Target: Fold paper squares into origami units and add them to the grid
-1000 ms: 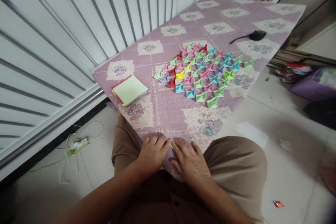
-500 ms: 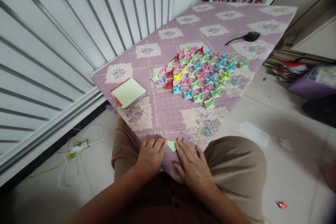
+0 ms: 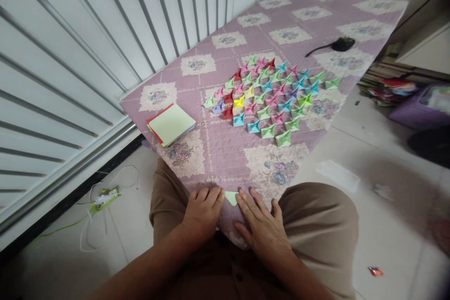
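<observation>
A small folded piece of light green paper (image 3: 231, 198) lies on the near corner of the table, between my hands. My left hand (image 3: 204, 208) is closed with bent fingers over the paper's left end; its thumb is hidden. My right hand (image 3: 263, 222) lies flat, palm down, its fingers apart and their tips at the paper's right end. Beyond my hands are rows of small folded paper pieces (image 3: 263, 112) in green, pink, blue, red and yellow. A stack of square paper sheets (image 3: 172, 124), light green on top, sits near the left edge.
A purple flowered cloth (image 3: 225, 150) covers the table. Toward the far right lies a black object with a thin handle or cord (image 3: 342, 44). A white slatted panel (image 3: 87, 33) runs along the left. A power strip (image 3: 105, 200) with cables rests on the floor.
My right hand has shifted slightly to the right and its fingers have spread a little. More of the green paper shows. The left hand stays at the paper's left end.
</observation>
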The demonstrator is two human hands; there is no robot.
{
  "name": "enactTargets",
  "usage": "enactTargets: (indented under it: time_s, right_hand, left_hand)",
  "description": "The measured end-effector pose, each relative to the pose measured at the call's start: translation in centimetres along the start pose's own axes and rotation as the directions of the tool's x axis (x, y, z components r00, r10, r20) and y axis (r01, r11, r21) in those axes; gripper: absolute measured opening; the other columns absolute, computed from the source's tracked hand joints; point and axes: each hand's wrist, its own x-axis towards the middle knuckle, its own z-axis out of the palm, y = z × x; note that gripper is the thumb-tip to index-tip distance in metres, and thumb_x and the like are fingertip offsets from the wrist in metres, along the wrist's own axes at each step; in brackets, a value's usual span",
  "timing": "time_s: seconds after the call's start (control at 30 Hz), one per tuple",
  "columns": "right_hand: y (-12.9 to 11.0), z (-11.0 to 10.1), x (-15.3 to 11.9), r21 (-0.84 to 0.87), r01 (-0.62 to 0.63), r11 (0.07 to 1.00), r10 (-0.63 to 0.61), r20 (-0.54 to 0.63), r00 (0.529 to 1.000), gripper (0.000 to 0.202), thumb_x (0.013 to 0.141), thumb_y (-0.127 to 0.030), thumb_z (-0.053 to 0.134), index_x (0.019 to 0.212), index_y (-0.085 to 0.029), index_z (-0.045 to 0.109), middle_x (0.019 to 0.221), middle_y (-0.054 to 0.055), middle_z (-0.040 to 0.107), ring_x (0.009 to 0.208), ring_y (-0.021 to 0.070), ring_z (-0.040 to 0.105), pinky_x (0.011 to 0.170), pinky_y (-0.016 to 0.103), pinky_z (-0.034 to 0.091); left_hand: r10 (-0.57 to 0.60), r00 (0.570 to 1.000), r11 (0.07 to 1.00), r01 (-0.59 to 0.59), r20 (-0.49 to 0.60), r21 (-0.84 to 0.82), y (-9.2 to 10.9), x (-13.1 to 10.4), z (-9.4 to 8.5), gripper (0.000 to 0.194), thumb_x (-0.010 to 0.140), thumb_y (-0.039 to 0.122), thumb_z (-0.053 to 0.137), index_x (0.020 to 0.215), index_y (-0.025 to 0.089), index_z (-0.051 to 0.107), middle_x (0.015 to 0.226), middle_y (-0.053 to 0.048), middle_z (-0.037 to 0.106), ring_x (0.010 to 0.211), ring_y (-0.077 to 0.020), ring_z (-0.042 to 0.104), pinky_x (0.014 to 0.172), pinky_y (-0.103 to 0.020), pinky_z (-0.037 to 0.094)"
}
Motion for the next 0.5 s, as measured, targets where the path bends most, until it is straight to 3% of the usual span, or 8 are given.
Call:
enactTargets:
  time_s: [0.3, 0.5]
  right_hand:
    - [0.3, 0.3, -0.7, -0.043, -0.009, 0.999, 0.006, -0.076, 0.997, 0.048, 0.089, -0.031, 0.043, 0.136, -0.023, 0.044, 0.142, 0.007, 0.045, 0.132, 0.0290, 0.035, 0.102, 0.059, 0.021]
    - [0.2, -1.0, 0.0, -0.027, -0.028, 0.999, 0.026, -0.072, 0.997, 0.042, 0.091, -0.033, 0.043, 0.132, -0.025, 0.049, 0.137, 0.007, 0.052, 0.128, 0.0294, 0.040, 0.102, 0.062, 0.017]
  left_hand:
    - [-0.031, 0.999, 1.000, 0.031, -0.024, -0.004, 0.2, -0.2, 0.3, 0.040, 0.089, 0.025, 0.046, 0.129, 0.021, 0.050, 0.128, -0.006, 0.057, 0.095, -0.0219, 0.051, 0.075, -0.038, 0.038]
    - [-0.031, 1.000, 0.999, 0.031, 0.000, -0.018, 0.0, 0.1, 0.1, 0.039, 0.090, 0.026, 0.047, 0.128, 0.022, 0.051, 0.126, -0.005, 0.057, 0.096, -0.0222, 0.050, 0.076, -0.038, 0.038]
